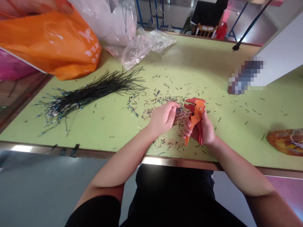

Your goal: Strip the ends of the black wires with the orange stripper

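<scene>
My right hand (205, 127) is wrapped round the handles of an orange and red wire stripper (198, 111), its jaws pointing left. Just left of the jaws, my left hand (164, 118) pinches a thin black wire (180, 108) between thumb and fingertips. The wire's end reaches the tool's jaws; whether they bite on it I cannot tell. Under and around both hands lies a heap of wire scraps (169, 141), black, blue and copper coloured. A bundle of black wires (92, 91), with blue and pale bits at its left end, lies to the left of my hands.
An orange plastic bag (52, 41) and crumpled clear plastic (144, 45) sit at the back left of the green table (113, 126). A bottle of amber drink (286, 142) lies at the right edge. Beyond the table, a person in black (208, 14) sits on a wooden chair.
</scene>
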Action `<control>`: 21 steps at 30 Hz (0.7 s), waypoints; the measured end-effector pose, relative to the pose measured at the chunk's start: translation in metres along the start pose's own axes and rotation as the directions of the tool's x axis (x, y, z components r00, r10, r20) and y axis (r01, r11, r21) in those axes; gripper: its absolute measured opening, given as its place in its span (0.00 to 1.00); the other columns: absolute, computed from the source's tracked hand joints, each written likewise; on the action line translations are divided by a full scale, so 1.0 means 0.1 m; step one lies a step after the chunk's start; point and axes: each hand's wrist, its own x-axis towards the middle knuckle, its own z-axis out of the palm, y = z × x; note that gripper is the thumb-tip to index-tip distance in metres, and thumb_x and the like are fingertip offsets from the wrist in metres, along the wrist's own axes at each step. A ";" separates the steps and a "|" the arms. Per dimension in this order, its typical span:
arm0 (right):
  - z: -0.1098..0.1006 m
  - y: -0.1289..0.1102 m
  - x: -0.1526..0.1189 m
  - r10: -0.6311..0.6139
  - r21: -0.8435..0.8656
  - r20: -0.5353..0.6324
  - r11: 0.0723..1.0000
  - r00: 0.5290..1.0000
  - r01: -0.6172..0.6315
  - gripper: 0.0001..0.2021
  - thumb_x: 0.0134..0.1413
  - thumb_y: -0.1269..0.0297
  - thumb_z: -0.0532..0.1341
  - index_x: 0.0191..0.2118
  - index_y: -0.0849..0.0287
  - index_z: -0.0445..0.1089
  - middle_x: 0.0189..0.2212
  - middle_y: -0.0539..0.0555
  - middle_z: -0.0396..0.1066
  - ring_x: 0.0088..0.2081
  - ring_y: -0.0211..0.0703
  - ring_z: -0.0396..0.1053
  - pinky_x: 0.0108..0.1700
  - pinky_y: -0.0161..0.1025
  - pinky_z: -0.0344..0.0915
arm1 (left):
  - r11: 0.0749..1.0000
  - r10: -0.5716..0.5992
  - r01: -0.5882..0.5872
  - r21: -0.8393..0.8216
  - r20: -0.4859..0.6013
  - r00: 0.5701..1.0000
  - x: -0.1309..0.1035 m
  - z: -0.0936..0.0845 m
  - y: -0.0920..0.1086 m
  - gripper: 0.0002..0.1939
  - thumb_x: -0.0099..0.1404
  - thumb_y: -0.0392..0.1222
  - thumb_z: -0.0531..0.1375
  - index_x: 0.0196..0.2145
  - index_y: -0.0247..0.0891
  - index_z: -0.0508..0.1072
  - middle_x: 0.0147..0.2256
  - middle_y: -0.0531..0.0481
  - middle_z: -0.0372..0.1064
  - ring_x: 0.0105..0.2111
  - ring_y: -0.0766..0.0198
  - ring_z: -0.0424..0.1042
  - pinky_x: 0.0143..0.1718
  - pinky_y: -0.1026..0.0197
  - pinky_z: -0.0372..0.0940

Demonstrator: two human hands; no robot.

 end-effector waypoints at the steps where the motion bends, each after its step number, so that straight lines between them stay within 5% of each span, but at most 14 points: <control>1: 0.00 0.00 0.00 -0.004 0.005 0.011 1.000 1.000 0.004 0.36 0.56 0.20 0.54 0.30 0.54 0.69 0.20 0.48 0.62 0.22 0.40 0.63 0.31 0.43 0.75 | 1.000 -0.009 0.009 0.012 -0.009 1.000 -0.01 0.01 0.00 0.19 0.82 0.47 0.46 0.50 0.40 0.74 0.37 0.46 0.79 0.34 0.60 0.78 0.37 0.57 0.69; 7: -0.02 0.01 -0.01 0.013 0.041 0.077 0.999 0.997 -0.016 0.37 0.57 0.20 0.53 0.31 0.55 0.70 0.21 0.48 0.64 0.23 0.40 0.65 0.32 0.43 0.76 | 0.998 -0.060 0.059 -0.003 -0.078 0.995 -0.03 0.07 -0.09 0.18 0.83 0.51 0.46 0.50 0.40 0.71 0.31 0.50 0.74 0.29 0.60 0.74 0.35 0.58 0.68; 21: 0.01 0.09 -0.01 -0.015 -0.040 0.090 0.999 0.996 0.018 0.37 0.58 0.22 0.56 0.30 0.57 0.71 0.20 0.49 0.67 0.23 0.41 0.69 0.30 0.42 0.76 | 0.996 -0.028 0.026 0.081 0.029 0.999 -0.02 0.16 -0.09 0.13 0.81 0.43 0.48 0.50 0.39 0.72 0.40 0.45 0.79 0.36 0.58 0.79 0.38 0.57 0.69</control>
